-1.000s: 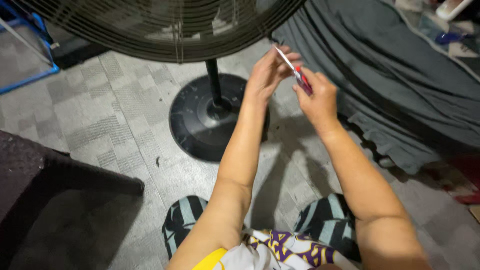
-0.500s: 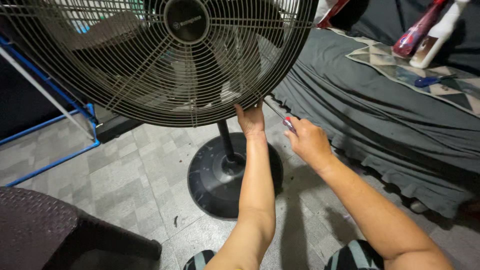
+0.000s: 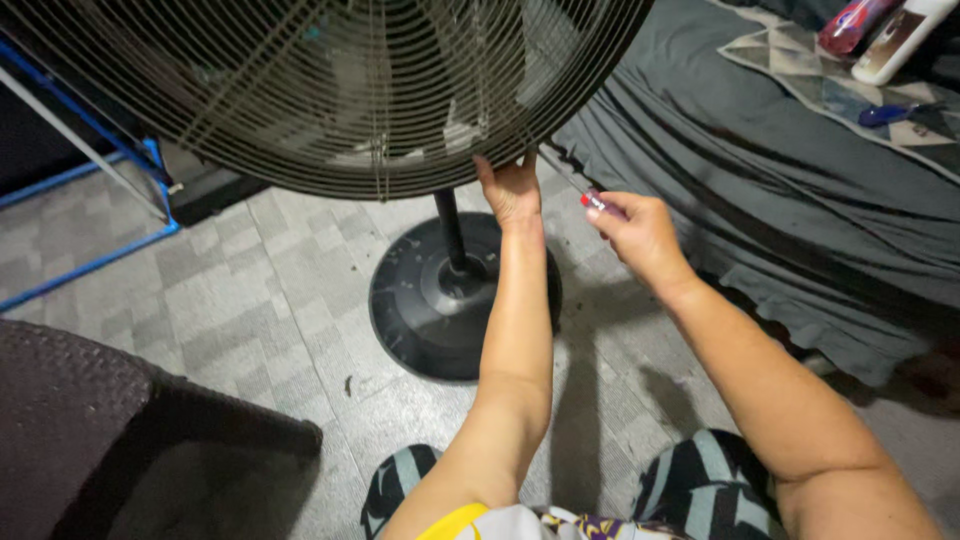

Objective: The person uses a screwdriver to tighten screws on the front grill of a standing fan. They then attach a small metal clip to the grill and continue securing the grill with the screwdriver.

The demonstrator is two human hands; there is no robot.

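At the lower rim of the fan guard (image 3: pixel 330 100), near the middle of the frame, the left hand (image 3: pixel 512 190) presses its fingertips against the wire cage, fingers spread and closed on nothing; just to its right the right hand (image 3: pixel 640 230) is curled tight around a small screwdriver (image 3: pixel 596 203), of which only the red end shows past the knuckles, so where its tip points cannot be told. Below them the black pole (image 3: pixel 450 230) runs down to the round base (image 3: pixel 450 300) on the grey tiled floor (image 3: pixel 250 290); a grey bedcover (image 3: pixel 760 190) fills the right side, with bottles (image 3: pixel 885 35) at the upper right; a dark chair (image 3: pixel 90 430) sits at the lower left and a blue frame (image 3: pixel 100 180) at the upper left.

To do this well, I judge that the left hand should brace the rim firmly so the cage does not swing or rattle; the tool should meet the fastening squarely, straight along its axis, with steady pressure before any turn, since a slanted tip is likely to slip off thin wire; whatever comes loose could drop to the floor, so a finger kept beneath it would help.

Compared with half a second ago, the view sits lower and closer, so the fan's hub is out of the frame; the left hand stays on the rim; the right hand has drawn nearer to it, the tool more hidden in the fist.
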